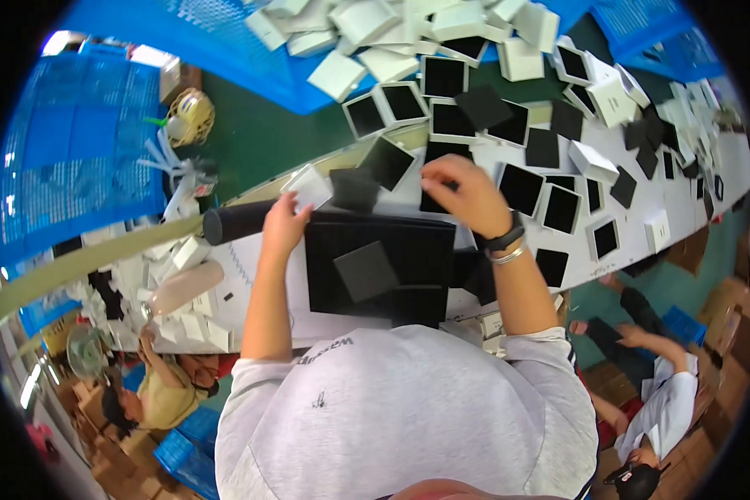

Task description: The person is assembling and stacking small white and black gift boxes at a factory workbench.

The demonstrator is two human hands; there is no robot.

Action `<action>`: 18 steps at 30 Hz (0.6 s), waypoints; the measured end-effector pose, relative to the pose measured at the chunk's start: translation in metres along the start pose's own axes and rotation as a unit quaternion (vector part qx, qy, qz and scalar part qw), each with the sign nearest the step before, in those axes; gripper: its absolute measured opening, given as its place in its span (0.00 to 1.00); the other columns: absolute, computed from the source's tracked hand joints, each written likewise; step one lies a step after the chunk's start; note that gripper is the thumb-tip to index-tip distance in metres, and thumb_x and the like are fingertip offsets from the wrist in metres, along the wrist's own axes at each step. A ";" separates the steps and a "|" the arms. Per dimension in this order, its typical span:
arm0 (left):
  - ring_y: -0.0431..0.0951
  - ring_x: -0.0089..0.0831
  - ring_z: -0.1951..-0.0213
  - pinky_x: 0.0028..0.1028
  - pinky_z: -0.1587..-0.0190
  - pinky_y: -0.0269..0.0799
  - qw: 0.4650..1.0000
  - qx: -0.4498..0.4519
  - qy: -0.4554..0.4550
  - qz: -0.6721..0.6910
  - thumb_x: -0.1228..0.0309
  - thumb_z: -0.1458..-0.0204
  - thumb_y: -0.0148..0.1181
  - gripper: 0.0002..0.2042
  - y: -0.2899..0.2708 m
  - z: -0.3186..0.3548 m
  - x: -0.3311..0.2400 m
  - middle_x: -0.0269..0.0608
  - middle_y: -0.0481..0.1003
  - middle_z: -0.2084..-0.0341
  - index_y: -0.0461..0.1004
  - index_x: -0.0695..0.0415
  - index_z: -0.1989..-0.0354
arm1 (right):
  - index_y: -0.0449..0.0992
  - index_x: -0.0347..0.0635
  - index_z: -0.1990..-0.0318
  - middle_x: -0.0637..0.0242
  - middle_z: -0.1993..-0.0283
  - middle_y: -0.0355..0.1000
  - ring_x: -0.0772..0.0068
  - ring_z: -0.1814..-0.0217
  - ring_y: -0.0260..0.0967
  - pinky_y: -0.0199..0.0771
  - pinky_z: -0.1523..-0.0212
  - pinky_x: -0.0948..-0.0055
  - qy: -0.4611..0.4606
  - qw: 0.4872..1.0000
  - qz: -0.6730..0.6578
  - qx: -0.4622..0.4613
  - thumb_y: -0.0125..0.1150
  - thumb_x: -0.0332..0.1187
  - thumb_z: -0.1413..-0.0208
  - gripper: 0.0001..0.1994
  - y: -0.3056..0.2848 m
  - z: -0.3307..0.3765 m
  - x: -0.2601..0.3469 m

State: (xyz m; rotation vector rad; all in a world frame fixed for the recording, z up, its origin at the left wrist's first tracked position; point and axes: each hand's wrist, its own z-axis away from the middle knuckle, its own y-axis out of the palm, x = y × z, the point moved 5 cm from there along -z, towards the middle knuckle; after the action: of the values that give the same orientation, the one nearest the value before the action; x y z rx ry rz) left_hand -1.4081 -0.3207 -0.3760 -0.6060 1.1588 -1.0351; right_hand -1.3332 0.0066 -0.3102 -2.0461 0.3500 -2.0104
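Observation:
My left hand grips a small white square box at the far left edge of a stack of black foam sheets. My right hand rests with fingers curled on a black foam square just beyond the stack; whether it grips it is unclear. A loose grey-black foam square lies tilted on top of the stack. Another black square sits between my hands. A black wrist strap and a bangle sit on my right wrist.
Several white boxes with black inserts lie across the white table. A blue crate holds more white boxes beyond a green belt. A black cylinder lies at left. Other people sit at lower left and lower right.

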 end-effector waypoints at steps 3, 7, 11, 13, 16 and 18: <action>0.70 0.47 0.48 0.36 0.47 0.67 0.998 0.004 0.059 0.018 0.68 0.57 0.65 0.24 0.010 -0.013 -0.010 0.52 0.72 0.53 0.69 0.61 0.50 | 0.75 0.41 0.63 0.61 0.66 0.72 0.62 0.65 0.71 0.71 0.64 0.67 -0.008 0.993 0.048 0.110 0.61 0.35 0.51 0.10 0.069 -0.017 0.002; 0.69 0.48 0.48 0.37 0.47 0.66 0.997 -0.026 0.066 -0.023 0.71 0.58 0.66 0.23 -0.012 -0.022 -0.024 0.50 0.71 0.52 0.70 0.60 0.52 | 0.73 0.43 0.60 0.61 0.62 0.71 0.58 0.59 0.70 0.71 0.60 0.64 -0.017 0.989 0.082 0.126 0.63 0.38 0.52 0.14 0.116 -0.050 -0.019; 0.69 0.45 0.49 0.36 0.46 0.64 0.821 -0.526 0.221 -0.019 0.69 0.60 0.71 0.31 -0.096 0.058 -0.019 0.54 0.67 0.51 0.63 0.66 0.48 | 0.69 0.45 0.49 0.58 0.50 0.66 0.52 0.47 0.62 0.65 0.48 0.59 0.001 0.935 0.317 0.162 0.70 0.46 0.61 0.30 0.133 -0.073 -0.046; 0.69 0.46 0.50 0.37 0.45 0.63 0.818 -0.574 0.039 0.025 0.68 0.61 0.72 0.35 -0.081 0.045 0.047 0.56 0.66 0.50 0.60 0.69 0.47 | 0.68 0.46 0.47 0.58 0.48 0.65 0.51 0.46 0.61 0.65 0.47 0.59 0.001 0.924 0.349 0.155 0.70 0.48 0.63 0.33 0.150 -0.082 -0.045; 0.68 0.49 0.49 0.42 0.43 0.61 0.718 -0.533 -0.318 0.315 0.65 0.67 0.76 0.42 -0.044 0.015 0.120 0.61 0.63 0.49 0.55 0.72 0.48 | 0.66 0.46 0.45 0.56 0.45 0.63 0.49 0.46 0.61 0.65 0.46 0.59 -0.002 0.924 0.341 0.174 0.71 0.48 0.63 0.35 0.160 -0.092 -0.036; 0.70 0.50 0.51 0.39 0.45 0.66 0.660 -0.461 -0.435 0.403 0.65 0.65 0.74 0.39 -0.020 -0.003 0.164 0.62 0.64 0.49 0.55 0.71 0.49 | 0.67 0.46 0.46 0.59 0.46 0.63 0.52 0.45 0.61 0.65 0.47 0.57 -0.018 0.927 0.344 0.148 0.71 0.48 0.63 0.34 0.162 -0.090 -0.034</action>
State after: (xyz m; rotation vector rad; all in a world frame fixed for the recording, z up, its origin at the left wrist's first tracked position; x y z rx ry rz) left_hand -1.4096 -0.4757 -0.4335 -1.0565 0.8107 0.7086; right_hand -1.4234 -0.1347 -0.3962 -1.4868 0.6112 -1.4817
